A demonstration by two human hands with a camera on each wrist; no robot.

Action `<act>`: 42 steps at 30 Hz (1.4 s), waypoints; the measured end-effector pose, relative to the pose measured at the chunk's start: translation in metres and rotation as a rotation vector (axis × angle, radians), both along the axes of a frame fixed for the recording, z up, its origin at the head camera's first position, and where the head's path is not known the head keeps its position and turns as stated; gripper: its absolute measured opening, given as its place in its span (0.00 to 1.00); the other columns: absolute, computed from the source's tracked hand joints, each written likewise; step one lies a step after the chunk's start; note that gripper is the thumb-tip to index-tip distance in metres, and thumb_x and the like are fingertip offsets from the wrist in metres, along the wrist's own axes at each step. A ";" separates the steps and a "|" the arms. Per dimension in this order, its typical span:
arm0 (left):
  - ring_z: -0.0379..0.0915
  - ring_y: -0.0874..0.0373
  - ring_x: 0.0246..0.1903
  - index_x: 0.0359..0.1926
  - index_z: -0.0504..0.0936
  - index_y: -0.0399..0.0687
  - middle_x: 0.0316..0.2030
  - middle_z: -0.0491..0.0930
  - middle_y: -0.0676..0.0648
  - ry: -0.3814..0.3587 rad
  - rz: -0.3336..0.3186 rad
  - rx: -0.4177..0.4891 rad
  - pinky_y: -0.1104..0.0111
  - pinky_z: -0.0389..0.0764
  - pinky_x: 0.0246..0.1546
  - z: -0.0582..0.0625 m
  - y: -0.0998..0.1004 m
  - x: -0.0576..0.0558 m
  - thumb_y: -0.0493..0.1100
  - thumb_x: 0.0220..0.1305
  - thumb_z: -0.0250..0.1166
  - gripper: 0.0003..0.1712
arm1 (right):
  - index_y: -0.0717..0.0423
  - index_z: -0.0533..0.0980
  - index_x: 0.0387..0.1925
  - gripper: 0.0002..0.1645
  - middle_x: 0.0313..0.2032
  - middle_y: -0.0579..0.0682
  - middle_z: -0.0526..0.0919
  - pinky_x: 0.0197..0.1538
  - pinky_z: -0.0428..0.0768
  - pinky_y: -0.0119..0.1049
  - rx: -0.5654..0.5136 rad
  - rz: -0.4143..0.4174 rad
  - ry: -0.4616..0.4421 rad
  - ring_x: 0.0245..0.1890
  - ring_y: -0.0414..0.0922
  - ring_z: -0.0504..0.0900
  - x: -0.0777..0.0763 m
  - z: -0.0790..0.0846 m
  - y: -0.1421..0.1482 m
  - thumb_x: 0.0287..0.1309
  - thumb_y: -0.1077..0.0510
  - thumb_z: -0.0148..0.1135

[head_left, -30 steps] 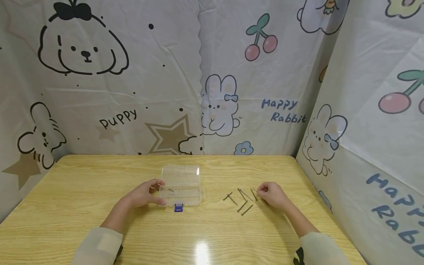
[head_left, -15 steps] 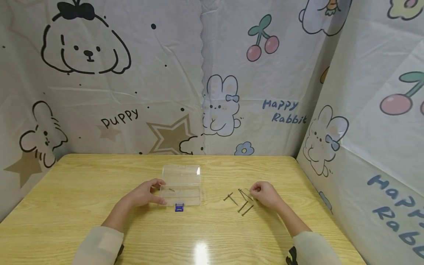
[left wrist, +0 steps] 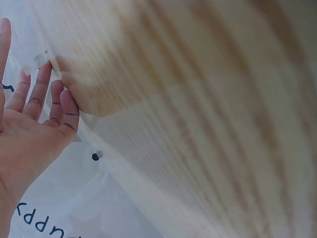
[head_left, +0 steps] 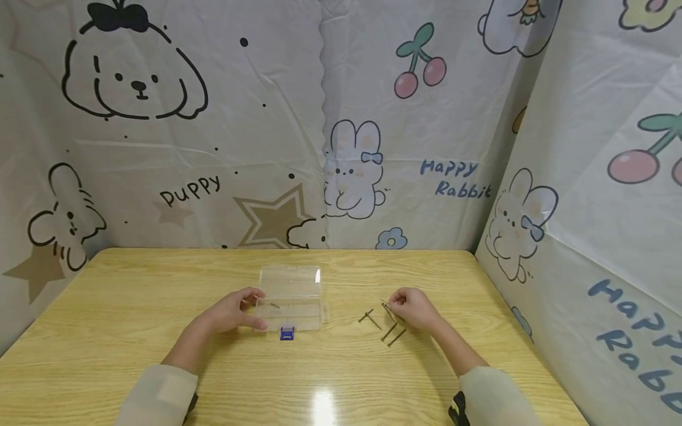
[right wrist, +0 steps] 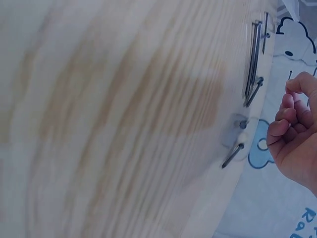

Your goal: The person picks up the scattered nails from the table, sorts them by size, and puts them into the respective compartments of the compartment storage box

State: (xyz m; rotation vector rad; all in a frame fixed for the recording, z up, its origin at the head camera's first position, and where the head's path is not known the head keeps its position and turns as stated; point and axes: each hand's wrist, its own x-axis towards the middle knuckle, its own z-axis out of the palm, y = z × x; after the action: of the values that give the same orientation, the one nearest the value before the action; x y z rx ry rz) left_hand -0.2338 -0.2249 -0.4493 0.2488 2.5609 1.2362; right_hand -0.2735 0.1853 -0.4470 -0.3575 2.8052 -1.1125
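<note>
In the head view a clear plastic box (head_left: 298, 322) lies with its lid (head_left: 290, 281) folded back and a blue latch (head_left: 287, 333) at the front. One small nail (head_left: 275, 306) shows inside it. My left hand (head_left: 234, 310) holds the box's left side, thumb toward the front and fingers farther back. To the right, my right hand (head_left: 415, 309) pinches a thin nail (right wrist: 290, 75), whose end pokes above the fingertips in the right wrist view. Just below and left of this hand lie several loose nails (head_left: 396, 338), some crossing each other.
The wooden table (head_left: 266, 384) has a bright light reflection near its front. Printed cloth (head_left: 256, 118) with cartoon animals hangs behind the table and along its right side. Pale sleeves cover both forearms.
My right hand has moved left across the nails, and the rightmost nail no longer shows on the table. The left hand and the box have stayed in place.
</note>
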 end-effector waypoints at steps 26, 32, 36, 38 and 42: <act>0.67 0.45 0.51 0.59 0.68 0.41 0.54 0.69 0.38 0.000 -0.006 0.001 0.52 0.70 0.52 -0.001 0.000 0.002 0.51 0.45 0.75 0.42 | 0.57 0.78 0.30 0.05 0.26 0.46 0.76 0.32 0.71 0.29 -0.002 0.115 -0.006 0.26 0.39 0.70 0.006 0.005 -0.053 0.58 0.60 0.57; 0.66 0.44 0.52 0.60 0.68 0.41 0.54 0.69 0.37 -0.004 0.001 -0.003 0.51 0.69 0.53 0.000 0.000 0.002 0.50 0.46 0.75 0.42 | 0.57 0.78 0.32 0.06 0.27 0.47 0.75 0.30 0.69 0.29 -0.041 0.154 -0.027 0.26 0.40 0.68 0.005 0.009 -0.068 0.59 0.60 0.57; 0.66 0.44 0.52 0.60 0.68 0.41 0.54 0.69 0.37 -0.006 0.006 -0.005 0.51 0.69 0.53 0.001 0.000 0.002 0.50 0.46 0.75 0.42 | 0.59 0.78 0.32 0.06 0.27 0.47 0.75 0.30 0.69 0.30 -0.055 0.181 -0.027 0.27 0.40 0.68 0.004 0.011 -0.079 0.58 0.60 0.56; 0.66 0.44 0.52 0.60 0.68 0.41 0.54 0.69 0.38 -0.006 0.006 -0.008 0.51 0.69 0.53 0.001 0.001 0.002 0.51 0.45 0.75 0.42 | 0.59 0.78 0.32 0.06 0.26 0.47 0.75 0.31 0.70 0.30 -0.057 0.191 -0.019 0.27 0.40 0.68 0.004 0.011 -0.084 0.58 0.61 0.56; 0.66 0.44 0.52 0.60 0.68 0.41 0.54 0.69 0.38 -0.006 0.007 -0.006 0.51 0.69 0.53 0.001 0.001 0.002 0.51 0.45 0.75 0.43 | 0.59 0.78 0.33 0.06 0.27 0.47 0.75 0.30 0.69 0.29 -0.045 0.213 -0.018 0.27 0.39 0.68 0.005 0.010 -0.095 0.57 0.61 0.57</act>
State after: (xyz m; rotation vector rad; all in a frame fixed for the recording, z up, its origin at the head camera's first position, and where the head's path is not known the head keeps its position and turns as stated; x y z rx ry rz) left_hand -0.2319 -0.2242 -0.4488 0.2345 2.5621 1.2299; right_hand -0.2684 0.0906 -0.4369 -0.6302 2.6537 -1.1261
